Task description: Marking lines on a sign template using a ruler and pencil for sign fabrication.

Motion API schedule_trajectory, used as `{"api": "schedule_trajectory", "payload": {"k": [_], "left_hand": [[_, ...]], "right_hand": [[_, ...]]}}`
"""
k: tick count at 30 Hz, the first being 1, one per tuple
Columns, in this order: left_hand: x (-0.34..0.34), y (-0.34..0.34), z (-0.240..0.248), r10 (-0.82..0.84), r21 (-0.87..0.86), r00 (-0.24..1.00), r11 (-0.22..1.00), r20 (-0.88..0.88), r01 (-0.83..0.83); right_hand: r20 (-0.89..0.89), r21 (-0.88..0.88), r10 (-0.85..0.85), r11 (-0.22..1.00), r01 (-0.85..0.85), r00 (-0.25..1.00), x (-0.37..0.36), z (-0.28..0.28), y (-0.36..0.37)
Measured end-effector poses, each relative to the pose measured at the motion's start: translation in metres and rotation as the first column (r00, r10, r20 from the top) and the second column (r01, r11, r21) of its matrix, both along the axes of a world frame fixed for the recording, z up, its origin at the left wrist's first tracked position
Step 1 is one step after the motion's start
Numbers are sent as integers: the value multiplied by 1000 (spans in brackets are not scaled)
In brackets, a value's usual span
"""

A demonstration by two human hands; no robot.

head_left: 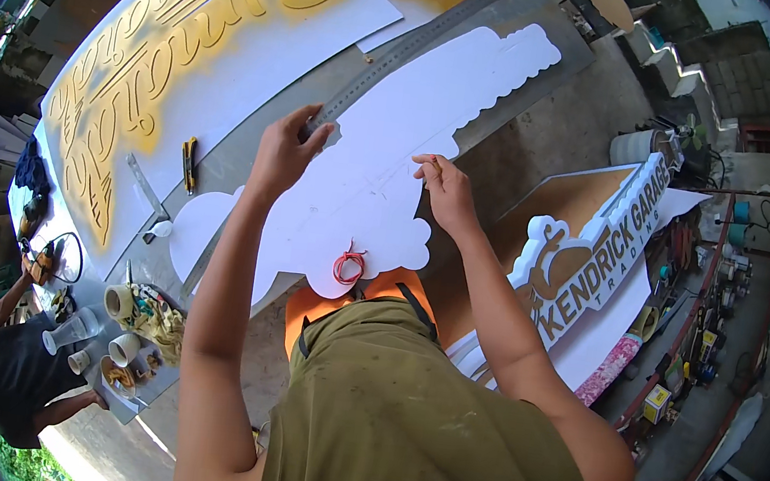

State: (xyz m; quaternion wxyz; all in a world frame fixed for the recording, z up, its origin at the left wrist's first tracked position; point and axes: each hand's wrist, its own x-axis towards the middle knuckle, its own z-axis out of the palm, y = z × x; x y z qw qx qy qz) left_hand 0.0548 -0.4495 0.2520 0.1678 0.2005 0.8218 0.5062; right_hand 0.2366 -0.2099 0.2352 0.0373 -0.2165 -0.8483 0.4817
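Note:
A white board with a scalloped outline (363,180) lies on the grey table in front of me. Across its left part runs a long metal ruler (398,55), slanting toward the far right. My left hand (288,154) has its thumb and fingers closed about the ruler's edge. Over the board's right edge, my right hand (447,190) is bent with thumb and forefinger together. A speck of red shows at its fingertips, too small to name. A coil of red wire (349,263) rests on the board's near end. Faint marks cross the white surface.
Left of the board are a yellow-black utility knife (189,164) and a metal square (144,184). A gold-sprayed white sheet (234,59) covers the far left. Cups (124,348) stand nearby. A person in dark clothes (23,369) is at lower left. A lettered sign (584,265) leans at right.

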Motion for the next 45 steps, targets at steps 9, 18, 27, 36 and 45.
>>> {"api": "schedule_trajectory", "payload": {"k": [9,18,27,36,45], "left_hand": [[41,9,-129,-59,-350,998,935,-4,54],[19,103,-191,-68,-283,994,958,-83,41],[21,135,-230,-73,-319,984,948,-163,18],[16,137,-235,-150,-422,963,906,-225,43],[38,61,-206,47,-566,964,802,-262,-193]], "right_hand": [[-24,119,-152,981,153,988,-6,-114,108],[15,241,-106,965,100,994,-59,-159,193],[123,463,-8,885,-50,992,-104,-189,249],[171,546,22,830,-113,985,-128,-211,264],[145,542,72,829,-140,987,-140,-211,278]]}}
